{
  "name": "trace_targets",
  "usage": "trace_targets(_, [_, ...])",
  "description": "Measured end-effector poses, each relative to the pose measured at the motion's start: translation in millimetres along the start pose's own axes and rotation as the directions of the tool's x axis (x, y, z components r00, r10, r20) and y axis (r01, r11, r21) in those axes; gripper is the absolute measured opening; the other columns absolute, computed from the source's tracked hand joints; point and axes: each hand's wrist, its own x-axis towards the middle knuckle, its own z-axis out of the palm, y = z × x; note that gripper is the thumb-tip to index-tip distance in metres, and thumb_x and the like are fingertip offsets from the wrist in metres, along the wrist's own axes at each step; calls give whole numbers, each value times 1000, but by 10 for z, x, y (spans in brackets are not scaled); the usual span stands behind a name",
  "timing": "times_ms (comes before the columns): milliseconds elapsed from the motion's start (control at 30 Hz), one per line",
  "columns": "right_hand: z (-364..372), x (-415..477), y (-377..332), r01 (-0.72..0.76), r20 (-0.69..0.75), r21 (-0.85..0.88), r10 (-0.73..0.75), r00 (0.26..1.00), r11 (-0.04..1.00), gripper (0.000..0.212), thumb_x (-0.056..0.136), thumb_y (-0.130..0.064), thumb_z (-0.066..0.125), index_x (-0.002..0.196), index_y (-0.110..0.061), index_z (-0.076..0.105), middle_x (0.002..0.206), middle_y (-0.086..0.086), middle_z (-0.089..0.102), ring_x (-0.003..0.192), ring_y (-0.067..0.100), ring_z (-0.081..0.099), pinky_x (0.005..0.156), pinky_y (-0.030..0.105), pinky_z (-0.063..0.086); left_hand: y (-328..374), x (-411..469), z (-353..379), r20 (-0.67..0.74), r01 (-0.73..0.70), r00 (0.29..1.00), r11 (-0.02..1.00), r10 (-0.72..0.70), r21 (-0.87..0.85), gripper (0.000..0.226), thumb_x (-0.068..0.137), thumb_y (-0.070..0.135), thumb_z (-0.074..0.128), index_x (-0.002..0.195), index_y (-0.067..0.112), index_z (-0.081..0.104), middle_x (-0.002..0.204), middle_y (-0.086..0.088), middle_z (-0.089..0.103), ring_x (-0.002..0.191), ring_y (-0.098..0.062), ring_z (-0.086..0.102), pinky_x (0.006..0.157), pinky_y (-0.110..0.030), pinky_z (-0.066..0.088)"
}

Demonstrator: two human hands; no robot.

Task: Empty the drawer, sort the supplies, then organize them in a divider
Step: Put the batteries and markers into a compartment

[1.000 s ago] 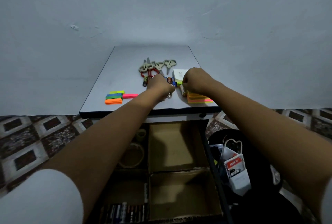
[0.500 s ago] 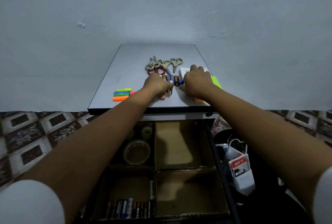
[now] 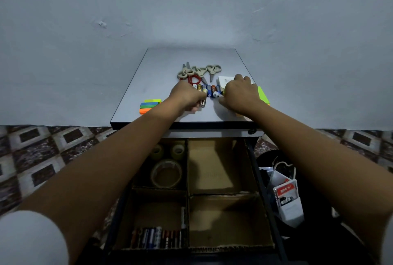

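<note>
No text could be read anywhere: the printing on the batteries (image 3: pixel 209 91) and on the red-and-white packet (image 3: pixel 285 190) beside the drawer (image 3: pixel 264 196) was too blurred.

loose batteries (image 3: pixel 209 90) in a row on the table (image 3: pixel 161 73); divider (image 3: pixel 188 192) in the open drawer

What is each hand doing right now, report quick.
Left hand: closed on a battery at the row's end.
Right hand: curled over the table, fingertips at the batteries; grasp cannot be told.
</note>
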Motion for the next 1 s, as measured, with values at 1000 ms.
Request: trace_targets(1000, [733, -2091, -409, -506, 528, 799, 25, 849, 323, 40, 87, -27, 63, 87, 13, 62, 70, 9, 49, 67, 17, 44, 55, 18, 35, -1882, -1326, -146, 219, 407, 866, 888, -450, 216, 8, 87, 14, 64, 83, 6, 64, 73, -6, 62, 67, -13, 60, 57, -22, 50])
